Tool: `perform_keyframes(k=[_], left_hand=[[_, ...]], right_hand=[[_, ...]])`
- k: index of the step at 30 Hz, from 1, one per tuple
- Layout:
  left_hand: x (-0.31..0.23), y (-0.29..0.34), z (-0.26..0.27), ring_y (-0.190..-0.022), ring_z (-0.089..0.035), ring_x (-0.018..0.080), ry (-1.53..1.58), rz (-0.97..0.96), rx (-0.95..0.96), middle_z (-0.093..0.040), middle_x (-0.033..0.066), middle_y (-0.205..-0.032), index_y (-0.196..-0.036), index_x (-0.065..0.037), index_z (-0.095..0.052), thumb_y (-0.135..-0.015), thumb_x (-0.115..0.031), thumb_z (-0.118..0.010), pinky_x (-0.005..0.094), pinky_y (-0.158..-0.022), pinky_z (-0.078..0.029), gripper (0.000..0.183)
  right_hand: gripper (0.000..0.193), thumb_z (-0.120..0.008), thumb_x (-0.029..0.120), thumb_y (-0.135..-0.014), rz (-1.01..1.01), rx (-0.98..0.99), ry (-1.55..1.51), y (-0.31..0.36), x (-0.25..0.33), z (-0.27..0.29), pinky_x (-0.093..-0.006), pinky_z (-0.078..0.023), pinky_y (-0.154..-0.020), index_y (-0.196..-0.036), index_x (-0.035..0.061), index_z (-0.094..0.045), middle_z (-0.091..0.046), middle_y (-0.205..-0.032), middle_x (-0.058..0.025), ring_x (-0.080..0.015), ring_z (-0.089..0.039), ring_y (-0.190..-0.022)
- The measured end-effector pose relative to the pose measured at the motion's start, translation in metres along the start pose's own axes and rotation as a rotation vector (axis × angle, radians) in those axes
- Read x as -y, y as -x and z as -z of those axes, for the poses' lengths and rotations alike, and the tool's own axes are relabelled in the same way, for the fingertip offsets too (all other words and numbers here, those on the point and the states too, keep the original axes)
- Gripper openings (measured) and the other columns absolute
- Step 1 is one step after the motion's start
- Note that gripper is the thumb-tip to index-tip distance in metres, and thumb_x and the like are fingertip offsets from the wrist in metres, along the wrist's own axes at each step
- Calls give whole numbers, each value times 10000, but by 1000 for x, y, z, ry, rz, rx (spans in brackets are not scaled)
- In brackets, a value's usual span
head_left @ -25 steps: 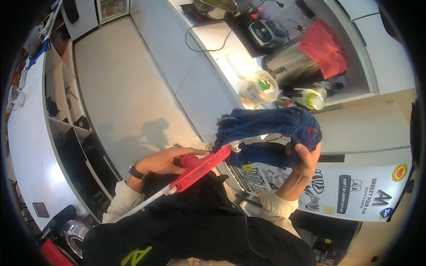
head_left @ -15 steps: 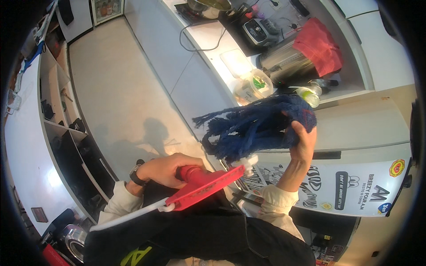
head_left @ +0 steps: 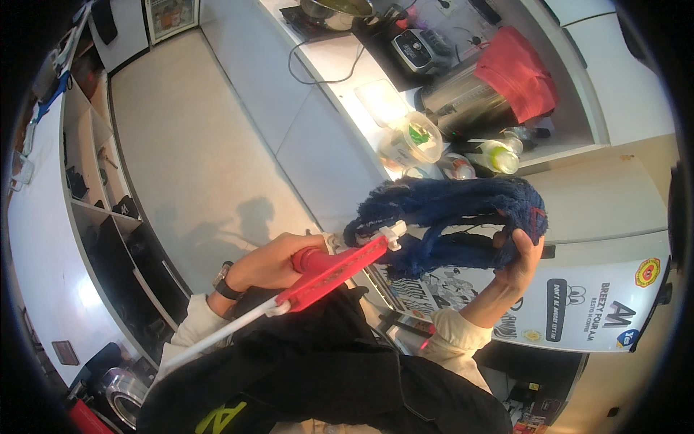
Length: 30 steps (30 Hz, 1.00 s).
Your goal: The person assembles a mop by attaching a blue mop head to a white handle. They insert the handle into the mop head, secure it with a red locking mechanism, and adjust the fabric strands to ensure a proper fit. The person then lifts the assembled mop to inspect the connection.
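Note:
My left hand (head_left: 264, 266) is wrapped round the socket of a red plastic mop clamp (head_left: 336, 276). A white bar (head_left: 220, 333) swings out from the clamp's lower end toward my left sleeve, and a white catch (head_left: 391, 235) sits at its upper end. To the right, my right hand (head_left: 517, 264) grips a dark blue mop head (head_left: 463, 195) by its bunched band with red stitching; some of the fingers are hidden behind it. The strands hang leftward in a loose loop, and the white catch overlaps them in view. Whether they touch, I cannot tell.
Beyond the mop head runs a white counter (head_left: 340, 61) with a clear tub (head_left: 412, 145), bottles (head_left: 499, 155), a blender base (head_left: 421, 50) and a steel urn under a red cloth (head_left: 517, 72). A white fridge (head_left: 578, 289) stands right. Shelves (head_left: 108, 195) line the left.
My right hand has moved right and a little down with the mop head, whose strands no longer spread as far left. The red clamp has shifted slightly up and left, with the catch end raised.

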<state>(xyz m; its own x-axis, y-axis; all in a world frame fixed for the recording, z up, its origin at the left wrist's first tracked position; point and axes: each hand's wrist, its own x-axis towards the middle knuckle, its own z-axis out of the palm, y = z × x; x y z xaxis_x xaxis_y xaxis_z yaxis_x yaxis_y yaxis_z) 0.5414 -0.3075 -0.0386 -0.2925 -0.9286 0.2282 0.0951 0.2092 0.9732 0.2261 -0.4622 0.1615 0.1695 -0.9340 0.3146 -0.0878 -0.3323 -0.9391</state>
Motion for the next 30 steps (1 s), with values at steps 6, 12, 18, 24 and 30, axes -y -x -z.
perform_keyframes(k=[6,12,18,24,30], left_hand=[[7,-6,-5,-716,-623,258,-124,-28,106,-655,118,-821,-1006,-43,-615,-783,-195,-802,348,-683,-485,328],[-2,-7,-4,-709,-614,291,-107,-32,173,-655,125,-827,-998,-42,-610,-763,-185,-821,361,-674,-478,346],[6,-13,-4,-725,-621,238,-93,-16,173,-656,109,-834,-993,-41,-612,-782,-158,-809,344,-692,-482,312],[20,-25,-2,-780,-636,210,-94,-18,128,-678,99,-892,-1049,-31,-613,-821,-141,-775,341,-749,-498,301],[32,-27,1,-885,-672,249,-45,-34,122,-698,124,-1007,-1173,-40,-614,-827,-163,-779,360,-812,-519,402]], right_hand=[[694,-797,218,-715,37,21,9,10,20,5,-278,-507,-492,-1265,-88,-504,-678,-1000,-200,-183,-614,-591],[760,-829,145,-661,-20,59,-65,17,20,3,-311,-565,-514,-1291,-104,-483,-672,-996,-209,-233,-666,-656],[792,-839,199,-663,-63,81,-13,28,15,-14,-301,-513,-455,-1294,-94,-462,-637,-975,-192,-212,-616,-606],[774,-819,193,-659,-86,156,-33,34,11,-18,-294,-510,-436,-1281,-100,-463,-640,-959,-187,-203,-610,-574],[693,-807,287,-679,19,86,-77,37,28,-14,-251,-407,-364,-1142,-139,-517,-596,-675,-122,-160,-524,-421]])
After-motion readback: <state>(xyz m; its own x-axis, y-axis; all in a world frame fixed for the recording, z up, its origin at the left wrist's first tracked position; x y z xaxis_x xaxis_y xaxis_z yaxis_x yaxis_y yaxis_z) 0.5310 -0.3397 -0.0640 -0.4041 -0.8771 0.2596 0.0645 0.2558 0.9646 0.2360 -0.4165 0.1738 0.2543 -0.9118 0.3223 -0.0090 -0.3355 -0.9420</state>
